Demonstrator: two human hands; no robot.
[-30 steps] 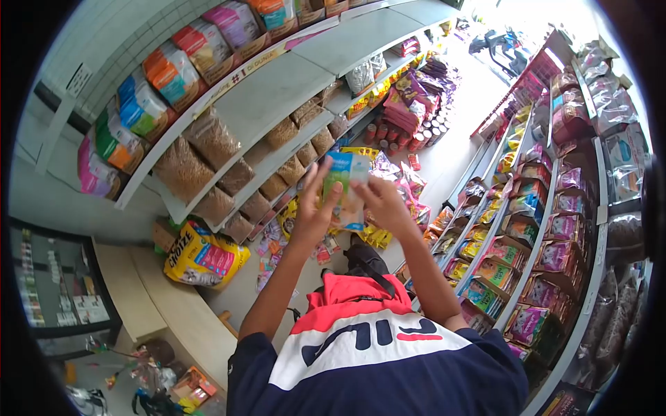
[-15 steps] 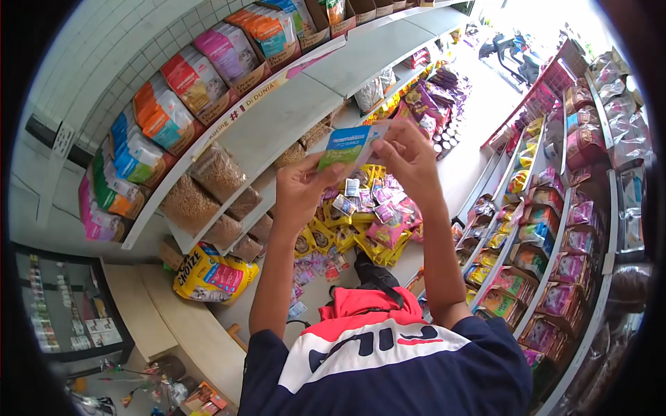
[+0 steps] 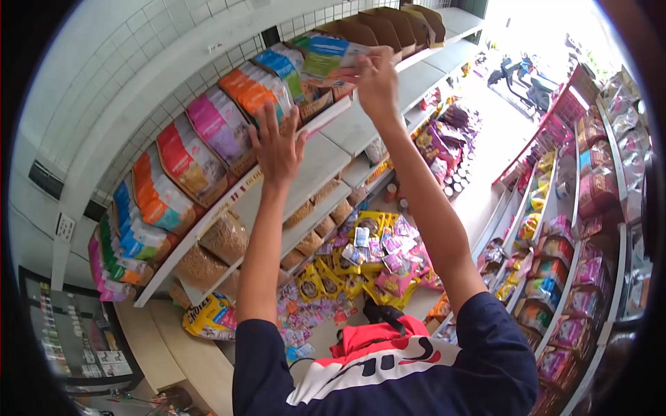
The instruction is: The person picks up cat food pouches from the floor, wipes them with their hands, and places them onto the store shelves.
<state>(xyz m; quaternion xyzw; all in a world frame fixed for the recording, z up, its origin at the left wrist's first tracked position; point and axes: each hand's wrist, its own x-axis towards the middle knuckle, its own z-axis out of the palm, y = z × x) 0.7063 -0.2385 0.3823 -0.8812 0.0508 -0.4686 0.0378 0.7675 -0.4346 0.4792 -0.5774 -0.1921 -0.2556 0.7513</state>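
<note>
My right hand [image 3: 378, 82] grips a blue and green pet food pouch [image 3: 327, 57] by its right end, raised over the top shelf. The pouch is tilted and slightly blurred, above a display box of blue and green pouches [image 3: 281, 66]. My left hand [image 3: 279, 144] has its fingers spread and holds nothing. It is in front of the orange pouches [image 3: 253, 90], close to the shelf's front edge; whether it touches them I cannot tell. Purple pouches [image 3: 216, 125] stand just left of that hand.
Cardboard display boxes [image 3: 381, 29] line the shelf's far end. Bags of brown kibble [image 3: 225, 236] fill the lower shelves. Yellow and pink packets [image 3: 374, 256] are heaped on the floor. Packed shelves [image 3: 548, 277] run along the right, with a red rack [image 3: 548, 132] behind.
Both hands have moved up and toward the top shelf. My left hand has let go of the pouch and spread its fingers. My right hand carries the pouch over the boxes.
</note>
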